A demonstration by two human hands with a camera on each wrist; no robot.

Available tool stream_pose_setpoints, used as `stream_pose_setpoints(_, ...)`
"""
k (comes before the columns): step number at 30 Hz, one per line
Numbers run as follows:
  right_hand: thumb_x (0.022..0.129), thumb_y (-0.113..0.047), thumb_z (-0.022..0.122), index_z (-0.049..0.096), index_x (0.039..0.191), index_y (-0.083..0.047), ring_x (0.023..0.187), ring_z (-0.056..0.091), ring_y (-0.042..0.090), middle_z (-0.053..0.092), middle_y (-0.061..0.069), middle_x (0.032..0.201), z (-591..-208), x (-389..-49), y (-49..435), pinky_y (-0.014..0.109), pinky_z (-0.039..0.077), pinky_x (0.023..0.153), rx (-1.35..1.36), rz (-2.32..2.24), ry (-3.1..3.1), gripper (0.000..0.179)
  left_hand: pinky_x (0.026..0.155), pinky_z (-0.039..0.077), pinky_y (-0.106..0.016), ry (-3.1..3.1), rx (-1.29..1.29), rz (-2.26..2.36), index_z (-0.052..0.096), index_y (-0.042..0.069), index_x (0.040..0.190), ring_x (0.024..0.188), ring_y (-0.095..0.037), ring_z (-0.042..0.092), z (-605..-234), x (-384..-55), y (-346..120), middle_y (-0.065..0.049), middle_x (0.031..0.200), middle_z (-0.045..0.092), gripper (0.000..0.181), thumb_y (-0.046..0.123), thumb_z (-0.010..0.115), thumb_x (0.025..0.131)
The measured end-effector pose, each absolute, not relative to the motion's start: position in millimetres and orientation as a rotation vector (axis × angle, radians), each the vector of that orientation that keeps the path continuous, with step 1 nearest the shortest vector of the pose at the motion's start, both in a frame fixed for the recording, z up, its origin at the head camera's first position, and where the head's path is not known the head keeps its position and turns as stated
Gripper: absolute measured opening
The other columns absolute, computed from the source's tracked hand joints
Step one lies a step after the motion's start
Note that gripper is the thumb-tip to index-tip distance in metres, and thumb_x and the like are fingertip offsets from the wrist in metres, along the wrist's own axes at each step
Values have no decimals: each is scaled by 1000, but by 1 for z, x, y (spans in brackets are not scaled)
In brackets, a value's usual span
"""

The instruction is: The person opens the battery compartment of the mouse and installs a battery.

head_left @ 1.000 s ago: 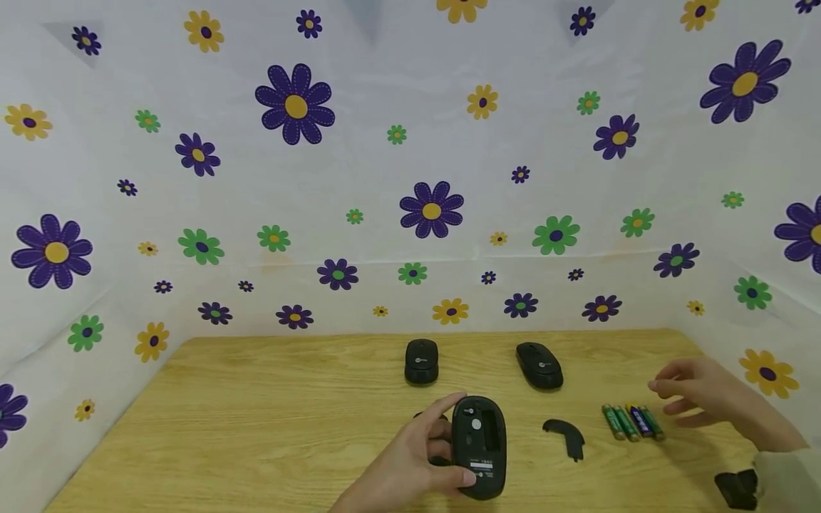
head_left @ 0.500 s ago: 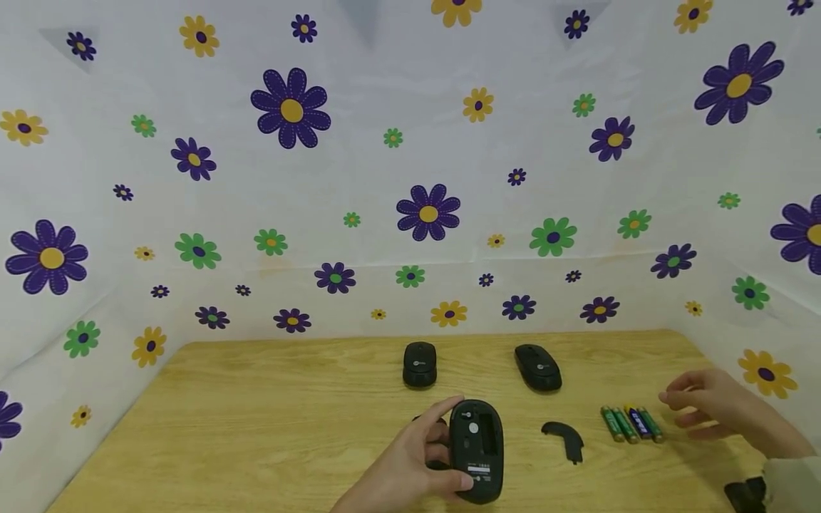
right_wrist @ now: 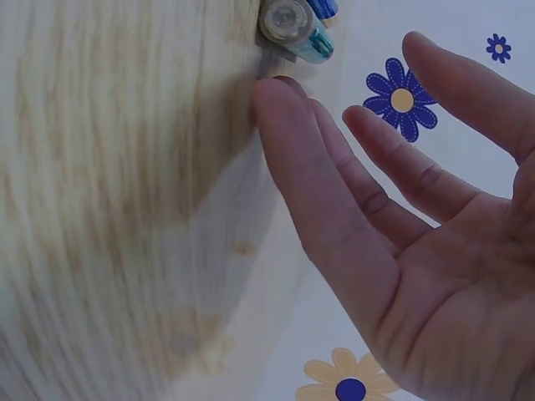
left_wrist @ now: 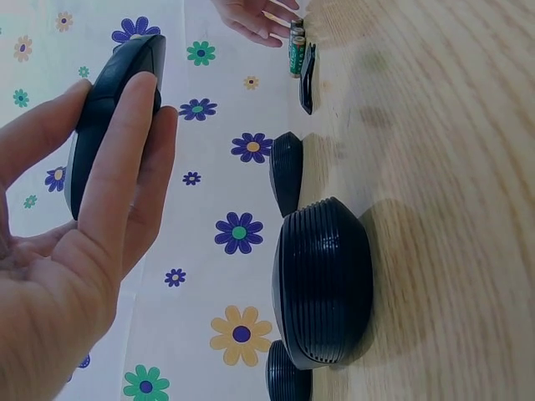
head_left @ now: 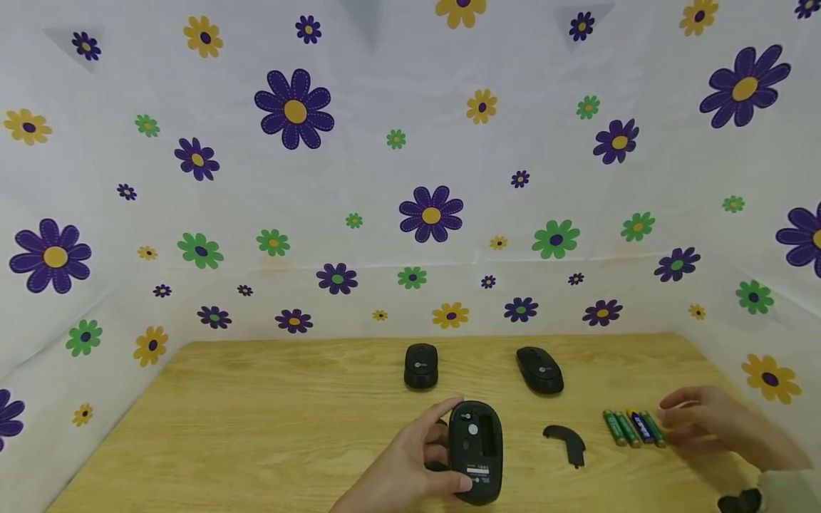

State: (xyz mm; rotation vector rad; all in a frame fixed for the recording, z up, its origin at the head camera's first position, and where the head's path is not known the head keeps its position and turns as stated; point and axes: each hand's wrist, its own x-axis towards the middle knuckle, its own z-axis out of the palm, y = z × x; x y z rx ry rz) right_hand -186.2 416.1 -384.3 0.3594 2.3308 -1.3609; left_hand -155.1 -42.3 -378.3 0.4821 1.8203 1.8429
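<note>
My left hand (head_left: 407, 456) grips a black computer mouse (head_left: 474, 467), its underside turned toward the head camera and its battery slot uncovered. The left wrist view shows fingers and thumb around the mouse (left_wrist: 104, 117), held above the table. At the right, my right hand (head_left: 712, 420) holds nothing, with relaxed fingers close beside a row of several batteries (head_left: 613, 427), mostly green and one dark blue. In the right wrist view, a fingertip sits just short of the nearest battery (right_wrist: 305, 38). A curved black battery cover (head_left: 567, 443) lies on the wood between the mouse and the batteries.
Two black mice stand farther back, one mouse (head_left: 420, 367) at the centre and another mouse (head_left: 540, 370) to its right. A third mouse (left_wrist: 326, 284) is mostly hidden behind my left hand in the head view. Flowered white cloth (head_left: 359, 178) encloses the wooden table (head_left: 256, 427).
My right hand has come down toward the table at the right end of the battery row. The left hand keeps its hold on the mouse almost unmoved.
</note>
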Motion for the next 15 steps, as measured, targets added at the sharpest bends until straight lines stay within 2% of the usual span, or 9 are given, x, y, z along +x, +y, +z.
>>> stream_pose_setpoints(8, 102, -8, 57, 48, 121, 21, 88, 67, 24, 69, 10, 101, -393, -187, 415, 43, 62, 81, 339, -1369, 2305, 36, 78, 62, -38, 1792, 441, 1839, 38, 13, 156, 92, -25, 66, -380, -154, -42, -13, 109, 63, 90, -18, 73, 80)
stream_pose_setpoints(15, 98, 0, 58, 47, 125, 20, 86, 63, 22, 63, 11, 105, -399, -186, 416, 39, 62, 75, 252, -1429, 2295, 36, 74, 63, -41, 1755, 434, 1856, 37, 13, 157, 91, -25, 66, -379, -153, -42, -14, 109, 62, 90, -19, 72, 80)
